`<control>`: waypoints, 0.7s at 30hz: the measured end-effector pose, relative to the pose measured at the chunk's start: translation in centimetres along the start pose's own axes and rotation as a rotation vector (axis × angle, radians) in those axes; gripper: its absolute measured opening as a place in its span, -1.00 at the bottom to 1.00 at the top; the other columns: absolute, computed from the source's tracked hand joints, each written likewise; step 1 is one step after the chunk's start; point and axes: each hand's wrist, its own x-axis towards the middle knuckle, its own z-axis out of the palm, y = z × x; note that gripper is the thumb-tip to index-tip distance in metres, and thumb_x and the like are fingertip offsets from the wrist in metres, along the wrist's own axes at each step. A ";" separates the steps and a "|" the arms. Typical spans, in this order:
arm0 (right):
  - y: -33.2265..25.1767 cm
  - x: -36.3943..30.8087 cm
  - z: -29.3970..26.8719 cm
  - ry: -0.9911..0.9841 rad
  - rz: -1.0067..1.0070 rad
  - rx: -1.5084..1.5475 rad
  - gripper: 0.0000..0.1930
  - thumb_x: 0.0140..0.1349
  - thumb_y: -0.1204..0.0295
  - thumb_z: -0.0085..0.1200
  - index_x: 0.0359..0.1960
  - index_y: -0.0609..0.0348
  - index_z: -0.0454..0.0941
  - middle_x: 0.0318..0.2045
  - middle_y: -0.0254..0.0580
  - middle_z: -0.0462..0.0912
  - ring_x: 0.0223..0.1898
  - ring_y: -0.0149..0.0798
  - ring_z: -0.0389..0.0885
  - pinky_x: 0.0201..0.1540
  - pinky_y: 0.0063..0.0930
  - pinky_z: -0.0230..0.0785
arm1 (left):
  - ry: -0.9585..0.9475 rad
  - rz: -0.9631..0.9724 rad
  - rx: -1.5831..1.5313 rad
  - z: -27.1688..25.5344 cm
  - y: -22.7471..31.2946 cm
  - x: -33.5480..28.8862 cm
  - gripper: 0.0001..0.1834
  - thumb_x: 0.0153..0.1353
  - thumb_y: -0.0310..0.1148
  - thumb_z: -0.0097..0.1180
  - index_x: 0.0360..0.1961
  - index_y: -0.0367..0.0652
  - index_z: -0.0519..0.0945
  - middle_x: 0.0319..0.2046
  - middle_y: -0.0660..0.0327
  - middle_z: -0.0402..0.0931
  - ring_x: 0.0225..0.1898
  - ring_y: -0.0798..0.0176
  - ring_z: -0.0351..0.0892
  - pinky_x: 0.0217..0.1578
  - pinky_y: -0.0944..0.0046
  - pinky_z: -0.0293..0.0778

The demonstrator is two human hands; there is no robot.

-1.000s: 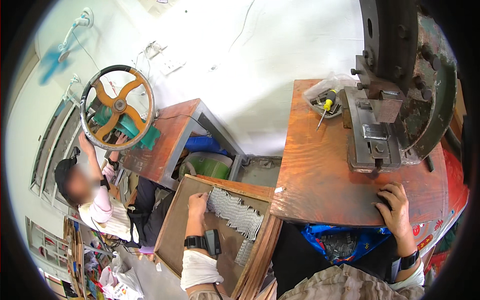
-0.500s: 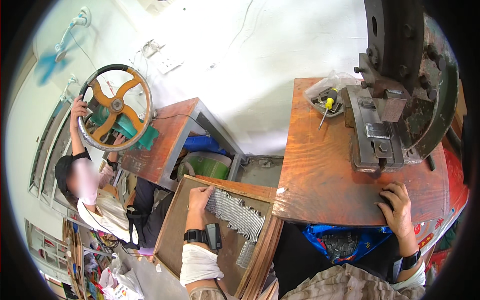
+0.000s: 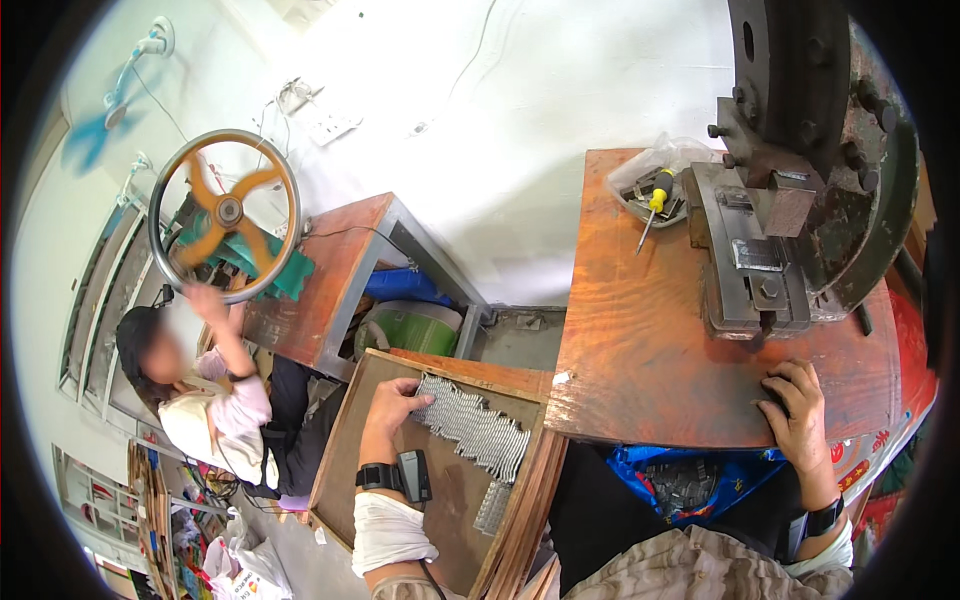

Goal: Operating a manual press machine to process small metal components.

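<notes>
My left hand (image 3: 394,405) is in a shallow wooden tray (image 3: 350,460), its thumb and forefinger bent together at the upper left end of a row of small silver metal pieces (image 3: 470,425). Whether a piece sits between those fingertips is too small to see. A short separate block of similar pieces (image 3: 491,508) lies below the row. My right hand (image 3: 796,400) rests by the front edge of the wooden bench (image 3: 640,350), fingers loosely curved and apart, holding nothing. Beyond it stands a dark metal press (image 3: 800,100) with a steel die block (image 3: 757,256) at its base.
A yellow-and-black screwdriver (image 3: 656,207) leans on a plastic bag of metal bits (image 3: 635,185). Beneath the bench edge hangs a blue bag of metal pieces (image 3: 680,485). On the left, another person (image 3: 215,400) works at a machine with a large handwheel (image 3: 228,210).
My left hand has shifted slightly down and left, its thumb now showing at the row's end. The other person's raised hand has dropped along the handwheel, which is turning. My right hand stays put.
</notes>
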 end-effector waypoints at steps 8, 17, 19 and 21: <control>0.0 -0.1 -0.1 0.001 0.002 -0.003 -0.72 -0.15 0.53 0.23 -0.33 0.35 0.56 -0.22 0.02 0.52 -0.06 0.12 0.44 0.00 -0.14 0.34 | 0.116 0.010 0.138 0.1 -0.3 0.0 -0.57 -0.09 -0.55 0.38 -0.12 -0.44 0.60 -0.21 0.05 0.63 -0.22 0.25 0.60 -0.15 0.30 0.51; 0.1 -0.1 -0.2 0.004 -0.009 -0.010 -0.71 -0.16 0.53 0.24 -0.33 0.34 0.57 -0.21 0.01 0.53 -0.06 0.13 0.44 -0.01 -0.13 0.35 | 0.142 0.144 0.637 0.7 0.6 -0.1 -0.46 -0.22 -0.32 0.29 -0.12 -0.33 0.61 -0.28 -0.11 0.62 -0.21 0.00 0.65 -0.11 0.19 0.50; 0.1 0.0 -0.2 -0.001 -0.009 -0.002 -0.71 -0.16 0.53 0.25 -0.32 0.34 0.57 -0.21 0.01 0.53 -0.06 0.12 0.44 -0.01 -0.14 0.35 | 0.148 0.161 0.613 0.6 0.2 -0.1 -0.47 -0.22 -0.32 0.29 -0.13 -0.33 0.62 -0.29 -0.11 0.63 -0.22 0.00 0.65 -0.12 0.19 0.51; 0.1 0.0 -0.1 0.000 -0.005 -0.007 -0.71 -0.16 0.52 0.25 -0.32 0.34 0.57 -0.21 0.01 0.53 -0.06 0.12 0.44 -0.01 -0.14 0.35 | 0.175 0.204 0.586 0.7 -0.2 -0.3 -0.48 -0.22 -0.32 0.29 -0.14 -0.33 0.62 -0.30 -0.12 0.63 -0.23 0.01 0.65 -0.13 0.19 0.51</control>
